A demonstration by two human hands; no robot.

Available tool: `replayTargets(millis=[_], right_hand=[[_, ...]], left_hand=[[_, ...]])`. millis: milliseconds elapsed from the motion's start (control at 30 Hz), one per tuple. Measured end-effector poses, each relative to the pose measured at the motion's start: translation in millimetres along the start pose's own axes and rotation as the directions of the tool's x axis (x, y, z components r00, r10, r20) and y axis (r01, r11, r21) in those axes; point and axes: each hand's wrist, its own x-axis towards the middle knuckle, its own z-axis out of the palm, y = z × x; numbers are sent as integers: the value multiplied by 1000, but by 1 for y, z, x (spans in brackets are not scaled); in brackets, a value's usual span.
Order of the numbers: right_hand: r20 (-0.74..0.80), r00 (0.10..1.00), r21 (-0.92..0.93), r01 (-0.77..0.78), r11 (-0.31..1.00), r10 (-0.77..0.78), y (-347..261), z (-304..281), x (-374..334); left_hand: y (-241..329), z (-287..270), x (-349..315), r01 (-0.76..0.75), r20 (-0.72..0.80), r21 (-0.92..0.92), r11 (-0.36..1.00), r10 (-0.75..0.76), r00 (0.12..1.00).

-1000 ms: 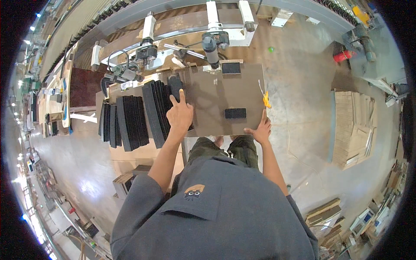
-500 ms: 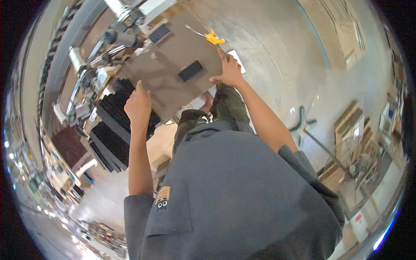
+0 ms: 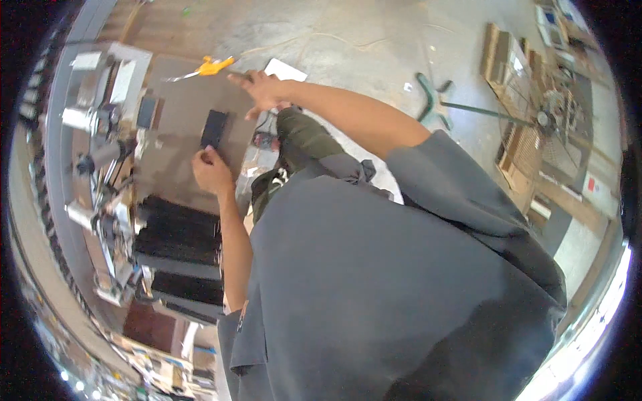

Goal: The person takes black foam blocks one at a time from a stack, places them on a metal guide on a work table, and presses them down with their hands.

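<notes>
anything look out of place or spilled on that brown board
One thing: the yellow-handled tool lies across the edge of the brown board, near the right hand. Its handle seems to jut past the edge, an awkward spot for a loose tool. No spill shows, though the picture is slightly blurred.

free: board between near block and far block | left: strips bar that end | far edge: clamps crowd it | right: yellow tool, right hand | near block: left hand at its end
</notes>
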Motion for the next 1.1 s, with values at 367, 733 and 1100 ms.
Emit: replayTargets(millis=[367,733,1100], right_hand=[[46,987,-88,-150,985,154,-30,-11,-16],[99,976,-131,-182,974,196,-37,-19,-15],[68,984,-83,-158,984,164,-32,-16,-20]], left_hand=[[-15,12,-6,68,-84,-137,988,-80,993],[-16,10,-1,108,-48,-34,994,-110,993],[-10,9,-4,-6,-68,43,999,9,998]])
